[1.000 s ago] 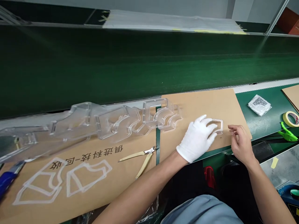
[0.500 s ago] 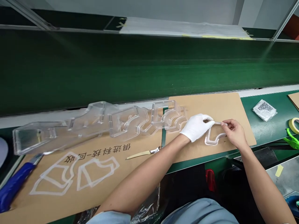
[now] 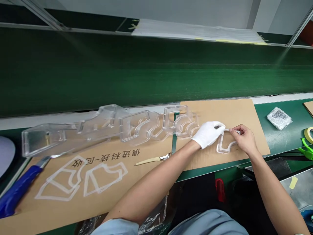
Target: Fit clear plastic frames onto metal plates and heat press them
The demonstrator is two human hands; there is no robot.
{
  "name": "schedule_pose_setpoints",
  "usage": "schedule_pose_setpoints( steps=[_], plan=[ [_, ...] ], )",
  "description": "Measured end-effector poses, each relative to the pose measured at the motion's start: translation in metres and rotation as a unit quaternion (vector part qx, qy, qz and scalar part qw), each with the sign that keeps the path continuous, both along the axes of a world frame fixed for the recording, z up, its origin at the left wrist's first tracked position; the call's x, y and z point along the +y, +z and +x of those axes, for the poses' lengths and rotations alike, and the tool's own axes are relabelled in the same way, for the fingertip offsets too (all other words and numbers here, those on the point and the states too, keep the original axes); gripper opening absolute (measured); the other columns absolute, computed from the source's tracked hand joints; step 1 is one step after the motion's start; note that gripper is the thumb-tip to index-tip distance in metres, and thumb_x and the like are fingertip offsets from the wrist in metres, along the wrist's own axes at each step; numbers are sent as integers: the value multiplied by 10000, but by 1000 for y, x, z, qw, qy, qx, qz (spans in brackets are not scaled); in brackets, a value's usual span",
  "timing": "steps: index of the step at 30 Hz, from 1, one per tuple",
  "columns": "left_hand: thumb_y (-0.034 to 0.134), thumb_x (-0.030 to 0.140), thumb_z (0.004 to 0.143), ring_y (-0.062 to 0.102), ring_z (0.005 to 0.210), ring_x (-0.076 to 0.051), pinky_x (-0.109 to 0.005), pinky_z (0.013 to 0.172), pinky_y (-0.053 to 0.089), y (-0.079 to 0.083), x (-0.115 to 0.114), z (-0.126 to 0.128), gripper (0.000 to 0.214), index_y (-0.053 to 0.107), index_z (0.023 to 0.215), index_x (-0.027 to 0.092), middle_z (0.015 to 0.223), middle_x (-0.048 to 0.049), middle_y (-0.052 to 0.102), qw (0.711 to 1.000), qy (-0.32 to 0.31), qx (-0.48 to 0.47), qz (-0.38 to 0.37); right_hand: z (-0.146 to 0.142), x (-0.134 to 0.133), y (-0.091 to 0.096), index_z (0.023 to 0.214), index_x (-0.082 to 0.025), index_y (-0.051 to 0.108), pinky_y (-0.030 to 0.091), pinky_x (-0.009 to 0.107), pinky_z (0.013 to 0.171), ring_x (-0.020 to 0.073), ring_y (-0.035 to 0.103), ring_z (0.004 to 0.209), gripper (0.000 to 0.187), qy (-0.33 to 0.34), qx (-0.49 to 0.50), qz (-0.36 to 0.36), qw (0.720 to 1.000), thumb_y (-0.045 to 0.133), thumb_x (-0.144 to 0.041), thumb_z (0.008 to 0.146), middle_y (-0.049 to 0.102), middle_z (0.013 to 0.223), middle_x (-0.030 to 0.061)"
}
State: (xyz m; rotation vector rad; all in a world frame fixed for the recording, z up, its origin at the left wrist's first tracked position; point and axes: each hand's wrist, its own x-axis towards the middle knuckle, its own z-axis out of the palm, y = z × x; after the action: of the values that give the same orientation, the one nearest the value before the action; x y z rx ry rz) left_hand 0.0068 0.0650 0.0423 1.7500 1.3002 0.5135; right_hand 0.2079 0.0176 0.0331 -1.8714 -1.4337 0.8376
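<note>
A clear plastic frame (image 3: 222, 149) with a curved side lies over the right cardboard sheet (image 3: 217, 111). My left hand (image 3: 209, 133), in a white glove, pinches its upper left corner. Bare, my right hand (image 3: 244, 138) grips the same frame along its top edge, the fingers close to the left ones. Just left of the gloved hand, several similar clear frames (image 3: 187, 129) lie overlapping. Further left, a row of larger clear plastic covers (image 3: 107, 125) stretches along the bench.
On the left cardboard lie a blue-handled knife (image 3: 23, 187), cream-handled pliers (image 3: 149, 161) and white outline cutouts (image 3: 105, 178). To the right are a bagged printed label pack (image 3: 279, 118), yellow tape (image 3: 308, 134) and a green tool (image 3: 306, 150). A green panel (image 3: 156, 71) rises behind.
The view has shifted slightly, so the bench things appear a little further right. Both hands keep hold of the clear frame, the fingers moving a bit closer together.
</note>
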Motion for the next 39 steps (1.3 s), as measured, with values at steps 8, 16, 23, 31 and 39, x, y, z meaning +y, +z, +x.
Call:
schedule_pose_setpoints(
  steps=[8, 16, 23, 31, 39],
  plan=[
    [584, 360, 964, 728, 775, -207, -314, 766, 570, -3, 1, 0, 276, 795, 979, 184, 952, -55, 817, 999, 15, -31, -16, -5, 7, 5, 853, -242, 766, 507, 376, 808, 253, 694, 859, 303, 22, 3, -3, 1000, 700, -538, 847, 802, 917, 48],
    [595, 302, 963, 702, 689, -162, -263, 653, 585, -11, 0, 1, 237, 786, 948, 164, 894, -48, 792, 987, 36, -115, -109, -12, 12, 7, 825, -266, 761, 518, 376, 815, 270, 736, 937, 265, 33, -22, -17, 999, 751, -529, 852, 824, 939, 32],
    [628, 271, 928, 766, 830, -205, -284, 741, 632, -14, -4, 0, 206, 796, 1013, 188, 975, -55, 821, 989, 32, -116, -80, -16, 14, 10, 816, -269, 755, 547, 388, 807, 281, 747, 937, 252, 28, -42, -36, 998, 759, -519, 848, 822, 946, 42],
    [641, 305, 919, 776, 893, -224, -332, 847, 640, -11, -8, -6, 242, 778, 1073, 178, 1037, -66, 827, 991, 18, -116, -64, -9, 4, 10, 1118, -249, 755, 537, 463, 1040, 306, 702, 1204, 360, 78, -38, -2, 996, 722, -529, 894, 791, 1249, 81],
    [689, 202, 826, 760, 970, -226, -323, 882, 600, -5, -20, -10, 446, 725, 1269, 161, 1108, -61, 809, 994, 1, -89, -59, -2, -5, 4, 1192, -231, 742, 497, 537, 1110, 329, 655, 1245, 384, 91, -42, 29, 995, 731, -469, 891, 749, 1299, 112]
  ],
)
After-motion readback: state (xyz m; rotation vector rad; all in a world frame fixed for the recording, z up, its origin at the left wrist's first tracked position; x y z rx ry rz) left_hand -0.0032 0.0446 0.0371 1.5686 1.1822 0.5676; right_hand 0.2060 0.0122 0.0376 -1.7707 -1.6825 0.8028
